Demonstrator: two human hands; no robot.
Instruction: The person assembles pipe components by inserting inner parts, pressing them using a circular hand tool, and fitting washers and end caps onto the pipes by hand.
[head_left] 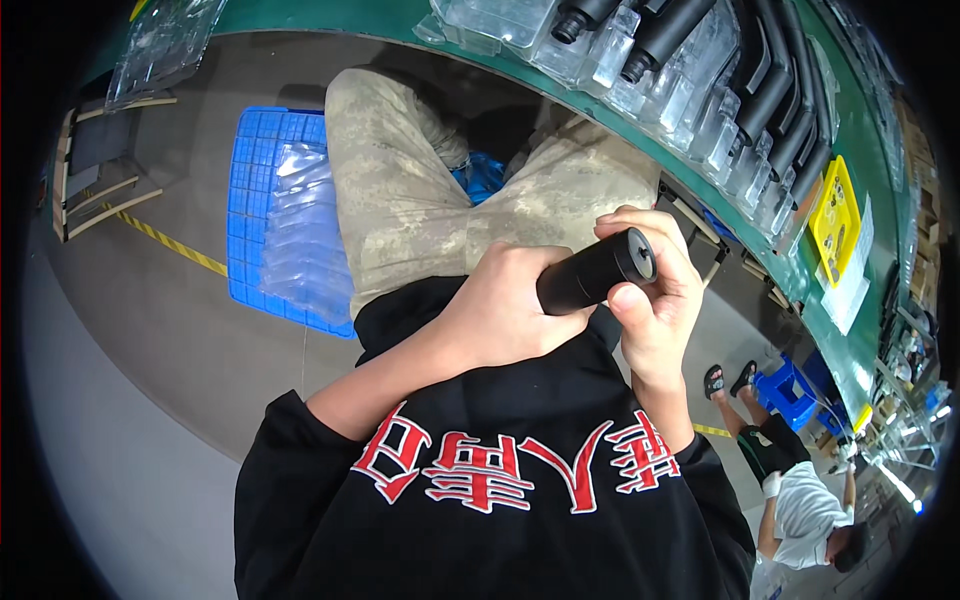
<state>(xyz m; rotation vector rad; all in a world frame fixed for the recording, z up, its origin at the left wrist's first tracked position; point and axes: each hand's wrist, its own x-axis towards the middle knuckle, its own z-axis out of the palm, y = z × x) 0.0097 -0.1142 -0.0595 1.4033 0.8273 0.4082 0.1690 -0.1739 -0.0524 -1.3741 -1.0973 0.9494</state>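
Note:
A short black cylinder (pixel 596 271) with a small hole in its end face is held over my lap. My left hand (pixel 505 305) wraps around its body from the left. My right hand (pixel 655 300) grips its end, with fingers curled over the top and the thumb pressing below the end face. Both hands sit above my camouflage-patterned shorts (pixel 420 200) and black shirt with red and white characters.
A green workbench (pixel 800 270) curves along the top right, carrying clear plastic trays (pixel 700 110) with several black cylinders (pixel 780 90) and a yellow card (pixel 836 218). A blue crate (pixel 250 180) with clear trays stands on the floor at left. Another person (pixel 800 500) sits lower right.

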